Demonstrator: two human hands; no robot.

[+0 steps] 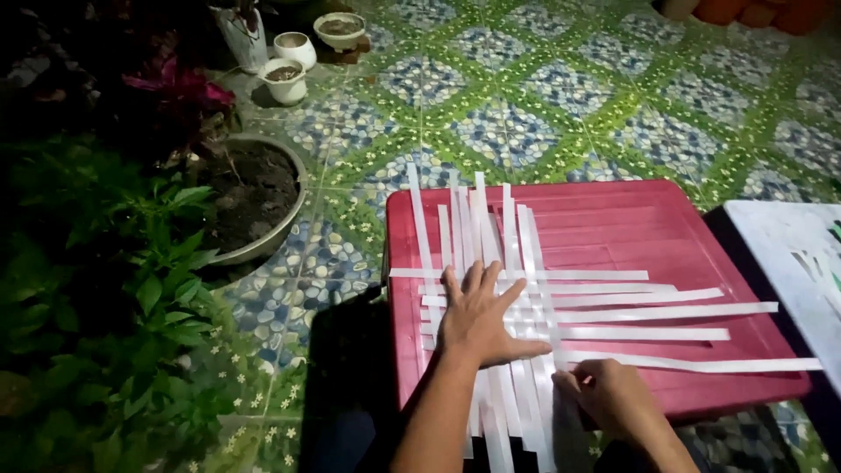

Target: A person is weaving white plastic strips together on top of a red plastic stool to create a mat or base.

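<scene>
Two hands work a lattice of white paper strips (526, 307) spread across a red plastic tabletop (631, 236). Your left hand (480, 320) lies flat and fully open, fingers fanned, palm pressing down on the crossing point where the upright strips meet the sideways ones; it grips nothing, only pins the weave. Just beside it, nearer your body and to its right, your right hand (604, 394) is curled, fingertips pinched on the near end of the lowest sideways strip (701, 363), which runs away from that hand toward the table's right edge. Upright strips trail off the near edge between your forearms. Well to the left of your left hand, a wide soil-filled planter (254, 197) sits among green leaves on the patterned tile floor (561, 96); small white pots (287, 81) stand beyond it.
</scene>
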